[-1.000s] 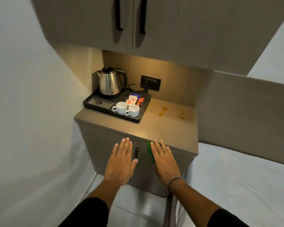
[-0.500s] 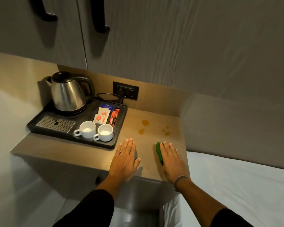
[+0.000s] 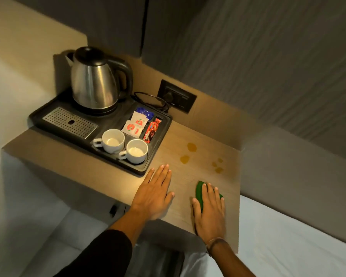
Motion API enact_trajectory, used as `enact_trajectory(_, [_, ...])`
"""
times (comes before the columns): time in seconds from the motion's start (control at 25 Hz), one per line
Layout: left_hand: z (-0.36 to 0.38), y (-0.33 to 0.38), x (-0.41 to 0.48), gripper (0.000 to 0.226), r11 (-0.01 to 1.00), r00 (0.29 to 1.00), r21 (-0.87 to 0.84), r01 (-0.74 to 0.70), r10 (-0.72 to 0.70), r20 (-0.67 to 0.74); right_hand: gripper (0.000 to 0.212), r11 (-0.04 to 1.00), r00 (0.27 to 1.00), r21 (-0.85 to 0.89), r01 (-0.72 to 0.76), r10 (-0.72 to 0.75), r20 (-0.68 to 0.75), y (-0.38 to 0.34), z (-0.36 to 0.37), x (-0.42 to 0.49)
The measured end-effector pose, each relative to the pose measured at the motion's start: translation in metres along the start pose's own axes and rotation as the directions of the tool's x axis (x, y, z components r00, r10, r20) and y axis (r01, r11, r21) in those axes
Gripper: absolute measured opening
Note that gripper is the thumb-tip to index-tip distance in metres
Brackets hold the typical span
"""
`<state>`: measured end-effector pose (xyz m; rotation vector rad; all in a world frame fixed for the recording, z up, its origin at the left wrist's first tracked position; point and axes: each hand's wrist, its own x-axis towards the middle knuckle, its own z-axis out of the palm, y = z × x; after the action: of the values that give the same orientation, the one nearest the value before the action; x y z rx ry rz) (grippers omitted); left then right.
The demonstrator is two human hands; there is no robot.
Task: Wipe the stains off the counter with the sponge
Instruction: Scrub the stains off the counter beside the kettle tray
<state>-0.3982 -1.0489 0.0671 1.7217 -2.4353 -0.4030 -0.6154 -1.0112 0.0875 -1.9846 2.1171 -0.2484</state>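
A green sponge lies flat on the wooden counter, near its front right corner. My right hand presses down on it with fingers spread, covering most of it. Several yellow-brown stains sit further back on the counter: two blobs in the middle and a cluster of small spots to the right, a short way beyond the sponge. My left hand rests flat and empty on the counter, to the left of the sponge, just in front of the tray's corner.
A black tray fills the counter's left half, carrying a steel kettle, two white cups, and sachets. A wall socket with a cord is behind. Overhead cabinets hang close above. A white bed borders the right side.
The view has moved closer and tilted down over the counter. Both hands have slid forward onto the countertop, the right one keeping the sponge under it.
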Motion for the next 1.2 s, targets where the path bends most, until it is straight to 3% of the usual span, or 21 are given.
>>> enact_trajectory(0.16, [0.009, -0.005, 0.001, 0.076, 1.000, 0.999, -0.003, -0.021, 0.021, -0.049, 0.059, 0.991, 0.993, 0.064, 0.121, -0.121, -0.006, 0.048, -0.009, 0.017])
enact_trajectory(0.36, [0.023, -0.008, 0.004, 0.074, 0.999, 0.992, -0.040, -0.018, 0.013, -0.123, 0.054, 0.997, 1.000, 0.076, 0.011, -0.010, -0.022, 0.066, -0.031, 0.137])
enact_trajectory(0.56, [0.023, -0.009, 0.004, 0.072, 0.998, 0.990, -0.066, -0.026, 0.016, -0.143, 0.057, 0.930, 0.932, 0.071, 0.360, -0.361, 0.001, 0.104, -0.014, 0.094])
enact_trajectory(0.64, [0.022, -0.009, 0.005, 0.072, 0.996, 0.989, -0.080, -0.024, 0.012, -0.147, 0.057, 0.957, 0.961, 0.090, 0.275, -0.273, -0.038, 0.121, -0.025, 0.115])
enact_trajectory(0.72, [0.023, -0.009, 0.006, 0.072, 0.996, 0.988, -0.083, -0.027, 0.014, -0.153, 0.055, 0.991, 0.994, 0.101, 0.092, -0.086, -0.070, 0.098, -0.033, 0.164])
enact_trajectory(0.76, [0.023, -0.009, 0.006, 0.072, 0.996, 0.988, -0.082, -0.028, 0.015, -0.156, 0.054, 0.991, 0.995, 0.105, 0.077, -0.070, -0.065, 0.080, -0.033, 0.179])
enact_trajectory(0.92, [0.022, -0.008, 0.005, 0.071, 0.995, 0.988, -0.094, -0.015, 0.001, -0.155, 0.058, 0.911, 0.916, 0.104, 0.399, -0.402, 0.007, 0.088, -0.018, 0.150])
enact_trajectory(1.04, [0.023, -0.009, 0.005, 0.071, 0.995, 0.987, -0.096, -0.017, 0.001, -0.162, 0.057, 0.953, 0.961, 0.120, 0.277, -0.275, -0.034, 0.118, -0.033, 0.158])
enact_trajectory(1.12, [0.025, -0.009, 0.006, 0.070, 0.994, 0.984, -0.105, -0.018, -0.001, -0.178, 0.055, 0.973, 0.983, 0.148, 0.178, -0.169, -0.072, 0.089, -0.037, 0.199])
enact_trajectory(1.2, [0.026, -0.010, 0.007, 0.069, 0.993, 0.983, -0.112, -0.021, 0.000, -0.185, 0.058, 0.954, 0.964, 0.136, 0.267, -0.264, -0.040, 0.053, -0.028, 0.210])
